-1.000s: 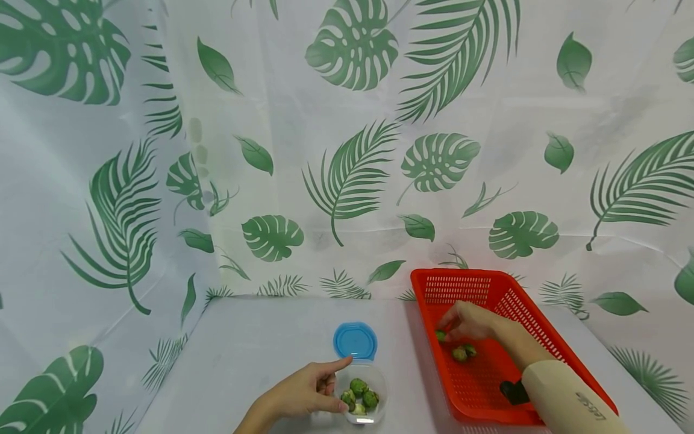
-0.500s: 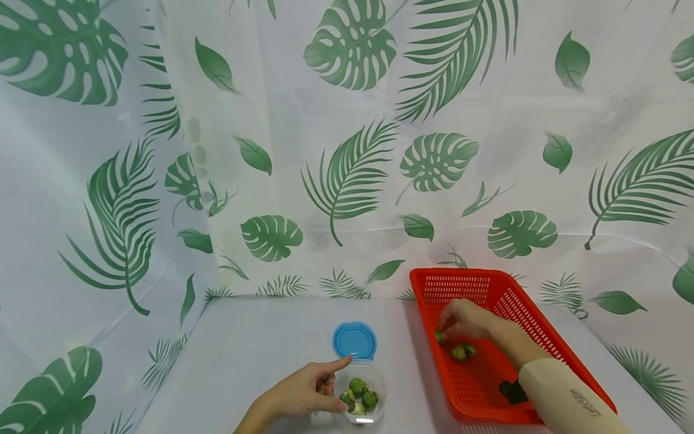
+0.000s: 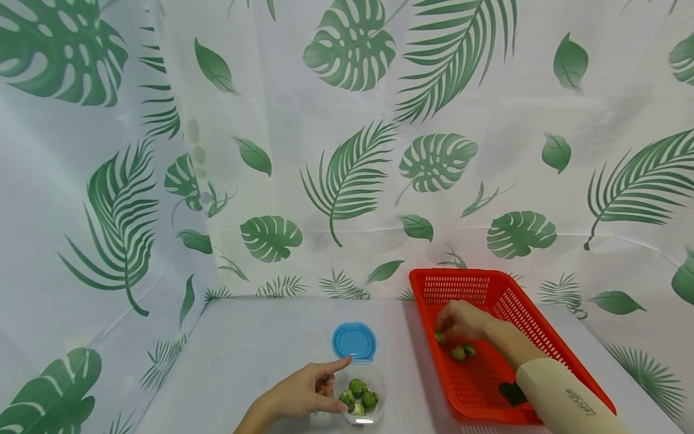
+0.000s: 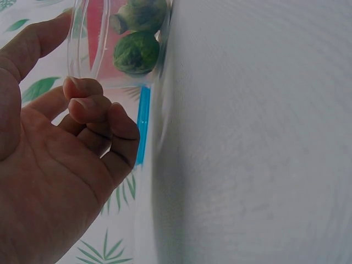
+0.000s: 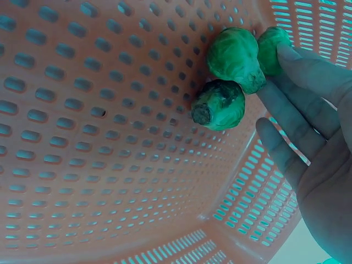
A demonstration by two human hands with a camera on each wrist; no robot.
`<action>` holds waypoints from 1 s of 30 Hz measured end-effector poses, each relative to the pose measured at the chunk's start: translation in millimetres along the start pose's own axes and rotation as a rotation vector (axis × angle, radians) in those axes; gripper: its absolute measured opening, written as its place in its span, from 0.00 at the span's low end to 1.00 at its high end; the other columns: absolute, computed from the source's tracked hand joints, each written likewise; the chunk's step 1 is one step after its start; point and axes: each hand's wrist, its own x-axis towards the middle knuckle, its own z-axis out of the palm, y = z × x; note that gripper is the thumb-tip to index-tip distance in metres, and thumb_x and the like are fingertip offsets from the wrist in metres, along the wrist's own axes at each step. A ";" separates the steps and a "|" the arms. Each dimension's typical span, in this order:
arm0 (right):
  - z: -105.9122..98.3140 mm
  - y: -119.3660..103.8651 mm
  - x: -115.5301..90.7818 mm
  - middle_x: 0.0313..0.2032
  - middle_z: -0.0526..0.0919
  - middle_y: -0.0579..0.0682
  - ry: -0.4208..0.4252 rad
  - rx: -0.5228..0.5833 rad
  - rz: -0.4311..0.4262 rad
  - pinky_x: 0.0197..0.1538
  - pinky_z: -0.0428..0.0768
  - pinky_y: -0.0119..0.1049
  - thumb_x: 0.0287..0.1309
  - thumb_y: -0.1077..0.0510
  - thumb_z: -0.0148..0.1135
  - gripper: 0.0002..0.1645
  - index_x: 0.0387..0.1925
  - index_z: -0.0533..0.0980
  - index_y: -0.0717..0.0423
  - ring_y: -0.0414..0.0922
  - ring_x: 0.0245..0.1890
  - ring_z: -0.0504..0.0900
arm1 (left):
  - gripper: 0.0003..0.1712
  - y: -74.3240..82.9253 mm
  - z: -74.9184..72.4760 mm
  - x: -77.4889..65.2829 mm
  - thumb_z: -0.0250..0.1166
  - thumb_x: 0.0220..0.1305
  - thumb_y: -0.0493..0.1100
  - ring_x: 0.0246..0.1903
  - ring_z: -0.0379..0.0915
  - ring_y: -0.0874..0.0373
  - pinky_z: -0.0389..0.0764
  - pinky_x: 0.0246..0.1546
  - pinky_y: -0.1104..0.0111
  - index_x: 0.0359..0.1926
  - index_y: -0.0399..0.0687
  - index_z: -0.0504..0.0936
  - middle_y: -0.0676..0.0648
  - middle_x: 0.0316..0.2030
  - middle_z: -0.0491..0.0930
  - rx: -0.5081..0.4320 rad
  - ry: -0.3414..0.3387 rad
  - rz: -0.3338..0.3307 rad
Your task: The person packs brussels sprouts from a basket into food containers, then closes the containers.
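Observation:
My left hand [image 3: 303, 389] holds the near-left side of a small clear plastic container [image 3: 382, 386], thumb and forefinger spread along its rim. Several Brussels sprouts [image 3: 358, 386] lie inside it. A blue lid [image 3: 353, 341] lies flipped back behind the container. Inside the red basket [image 3: 472, 386], my right hand [image 3: 463, 319] pinches a Brussels sprout [image 5: 269, 48] near the left wall, thumb on top. Two other sprouts lie beside its fingertips: a green one [image 5: 234, 54] and a darker one [image 5: 218, 107]. The left wrist view shows the other fingers of the left hand curled below the container.
The perforated basket stands on the right of the white table [image 3: 255, 337], its walls raised around my right hand. A dark object [image 3: 511, 393] lies in the basket near the right forearm, partly hidden. A leaf-patterned sheet [image 3: 347, 181] hangs behind the table.
My right hand has shifted very slightly over the sprout by the basket's left wall, its fingers closing on it. The left hand and the container stay in place.

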 end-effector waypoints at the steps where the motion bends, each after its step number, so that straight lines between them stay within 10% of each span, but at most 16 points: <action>1: 0.0 -0.4 -0.7 0.36 0.90 0.46 -0.002 0.013 0.005 0.46 0.89 0.47 0.58 0.63 0.76 0.09 0.41 0.90 0.49 0.43 0.37 0.84 | 0.47 0.0 0.1 -0.1 0.73 0.67 0.41 0.22 0.57 0.69 0.65 0.25 0.77 0.81 0.51 0.60 0.56 0.29 0.70 0.002 0.000 0.000; 30: 3.4 0.4 -0.8 0.37 0.90 0.48 -0.031 0.045 0.017 0.44 0.89 0.43 0.58 0.63 0.76 0.10 0.41 0.90 0.50 0.45 0.37 0.85 | 0.47 -2.3 0.2 0.6 0.74 0.66 0.42 0.21 0.58 0.69 0.65 0.24 0.77 0.81 0.53 0.61 0.57 0.28 0.71 0.010 0.011 -0.008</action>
